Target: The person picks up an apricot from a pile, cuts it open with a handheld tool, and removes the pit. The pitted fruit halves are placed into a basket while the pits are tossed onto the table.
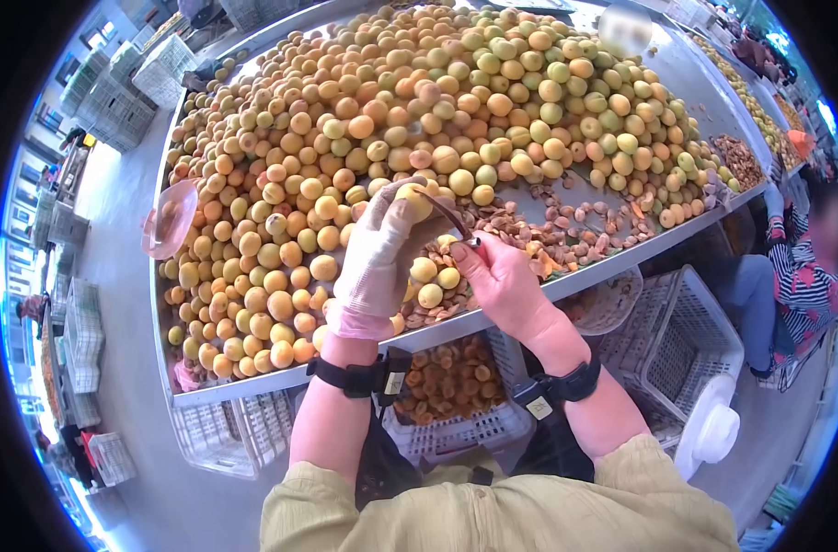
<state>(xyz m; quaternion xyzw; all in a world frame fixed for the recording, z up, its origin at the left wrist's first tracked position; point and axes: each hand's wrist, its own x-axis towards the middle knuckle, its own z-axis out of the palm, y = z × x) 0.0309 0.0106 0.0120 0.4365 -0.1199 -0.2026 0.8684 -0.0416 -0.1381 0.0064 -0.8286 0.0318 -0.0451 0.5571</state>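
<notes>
My left hand [375,267], in a whitish glove with a pink cuff beneath, is closed around a yellow apricot [413,196] over the metal table's front part. My bare right hand [511,287] grips a small curved knife [448,213], its thin dark blade reaching to the apricot's right side. Whether the blade has cut into the flesh cannot be made out. A big heap of apricots [364,120] covers the table beyond my hands. Loose brown pits [566,224] and scraps lie just right of them. Below the table edge, a crate [465,432] holds halved, pitted apricots.
The table's raised metal rim [253,385] runs between my body and the fruit. A pink plastic scoop [172,219] rests at the left edge. Plastic crates [681,345] and a white hat [713,428] are at the lower right. Another person [796,276] sits at the right.
</notes>
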